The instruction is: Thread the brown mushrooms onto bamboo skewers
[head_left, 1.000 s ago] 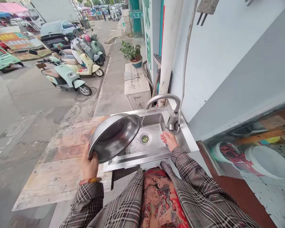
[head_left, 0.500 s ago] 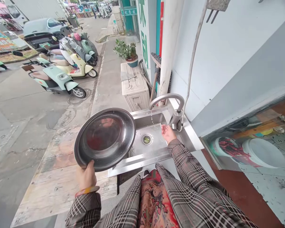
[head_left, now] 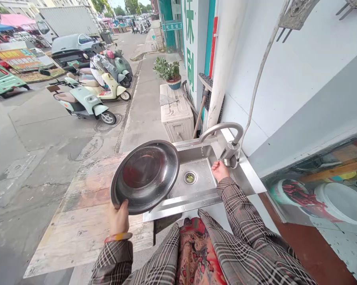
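My left hand (head_left: 119, 219) grips the near-left rim of a wide metal basin (head_left: 142, 170), thumb over the edge. The basin is tilted, its wet inner side facing me, partly over the sink's left end. Over the right part of the steel sink (head_left: 178, 204) is my right hand (head_left: 220, 171), its fingers curled in and nothing visible in them. It is just left of the base of the curved faucet (head_left: 222, 127). A few water drops fall from the spout. Green scraps lie in the drain strainer (head_left: 190, 178).
A wooden board (head_left: 86, 233) lies to the left of the sink. Behind the sink are a white outdoor unit (head_left: 178, 114) with a potted plant (head_left: 174, 81) on it, and a broom (head_left: 200, 111). A wall bounds the right. Scooters (head_left: 86, 99) are parked on the left.
My right hand's fingers have gone from spread to curled. The basin is still in my left hand, tilted much as before. The whole view has shifted, with the scene lying further right.
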